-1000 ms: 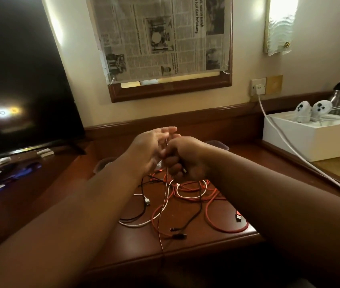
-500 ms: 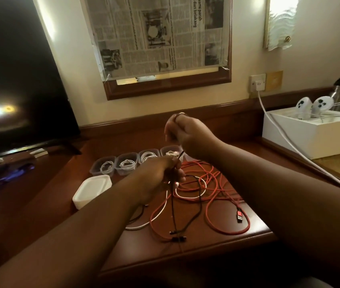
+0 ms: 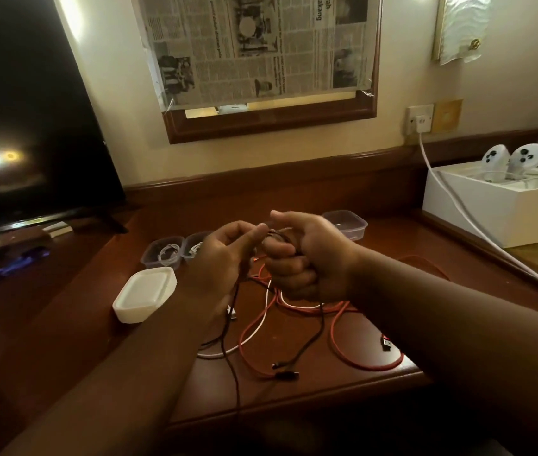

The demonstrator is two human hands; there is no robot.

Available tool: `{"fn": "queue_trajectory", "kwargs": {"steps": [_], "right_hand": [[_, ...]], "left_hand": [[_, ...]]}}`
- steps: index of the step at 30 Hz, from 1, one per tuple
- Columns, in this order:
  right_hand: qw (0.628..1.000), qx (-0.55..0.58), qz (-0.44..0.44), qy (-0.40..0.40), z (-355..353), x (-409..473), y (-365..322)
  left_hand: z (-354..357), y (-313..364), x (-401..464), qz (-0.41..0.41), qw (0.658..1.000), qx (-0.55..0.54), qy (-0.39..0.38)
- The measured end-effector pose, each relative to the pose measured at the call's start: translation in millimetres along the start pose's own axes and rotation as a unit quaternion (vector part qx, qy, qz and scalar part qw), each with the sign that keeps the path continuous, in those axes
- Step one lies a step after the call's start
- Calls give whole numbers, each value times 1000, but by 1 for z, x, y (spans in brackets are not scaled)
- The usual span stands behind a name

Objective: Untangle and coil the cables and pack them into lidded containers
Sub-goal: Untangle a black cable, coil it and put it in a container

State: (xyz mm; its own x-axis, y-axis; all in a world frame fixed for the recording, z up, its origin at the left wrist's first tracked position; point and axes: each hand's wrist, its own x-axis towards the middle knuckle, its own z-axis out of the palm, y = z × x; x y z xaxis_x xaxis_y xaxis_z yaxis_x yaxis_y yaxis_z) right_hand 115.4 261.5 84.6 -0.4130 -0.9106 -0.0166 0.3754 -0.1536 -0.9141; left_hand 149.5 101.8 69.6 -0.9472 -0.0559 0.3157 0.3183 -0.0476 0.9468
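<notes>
Both hands meet above the wooden desk (image 3: 294, 403). My right hand (image 3: 304, 258) is a fist around a small coil of thin dark cable (image 3: 232, 363). My left hand (image 3: 225, 258) pinches the same cable beside it, and its loose end hangs down past the desk edge. Under the hands lies a tangle of red cable (image 3: 356, 360), white cable (image 3: 244, 340) and black cable (image 3: 310, 343). Two open clear containers (image 3: 162, 255) with white cables stand behind the left hand; another clear container (image 3: 348, 222) sits behind the right hand.
A white lidded container (image 3: 144, 292) sits left of the tangle. A dark TV screen (image 3: 31, 126) stands at the left. At the right are a white box (image 3: 504, 212) with devices and a white power cord (image 3: 478, 232) from the wall socket.
My right hand came down from its raised position and my left hand rose to meet it. The dark cable is now wound up at the right fist. The view shifted slightly.
</notes>
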Motion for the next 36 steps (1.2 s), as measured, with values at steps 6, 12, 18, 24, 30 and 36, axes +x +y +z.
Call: {"fn": "queue_trajectory", "kwargs": {"steps": [6,12,18,24,30,36], "right_hand": [[948,84,-276,132,24,13,-15],[600,-685,-283,301,-7,14,-6],[666,-691,-29,279,-6,20,12],[993,109,-41,27,7,1,-2],[911,27,-338,235,2,12,-17],[549,-752,-180,317,-26,7,11]], "left_hand": [[28,-14,-14,-87,994,-53,36],[16,-11,-20,-23,989,137,-45],[-14,-2,-6,84,944,320,-16],[-2,-17,-7,-44,997,-43,45],[23,-33,-23,-61,993,97,-15],[10,-11,-19,44,953,300,-10]]}}
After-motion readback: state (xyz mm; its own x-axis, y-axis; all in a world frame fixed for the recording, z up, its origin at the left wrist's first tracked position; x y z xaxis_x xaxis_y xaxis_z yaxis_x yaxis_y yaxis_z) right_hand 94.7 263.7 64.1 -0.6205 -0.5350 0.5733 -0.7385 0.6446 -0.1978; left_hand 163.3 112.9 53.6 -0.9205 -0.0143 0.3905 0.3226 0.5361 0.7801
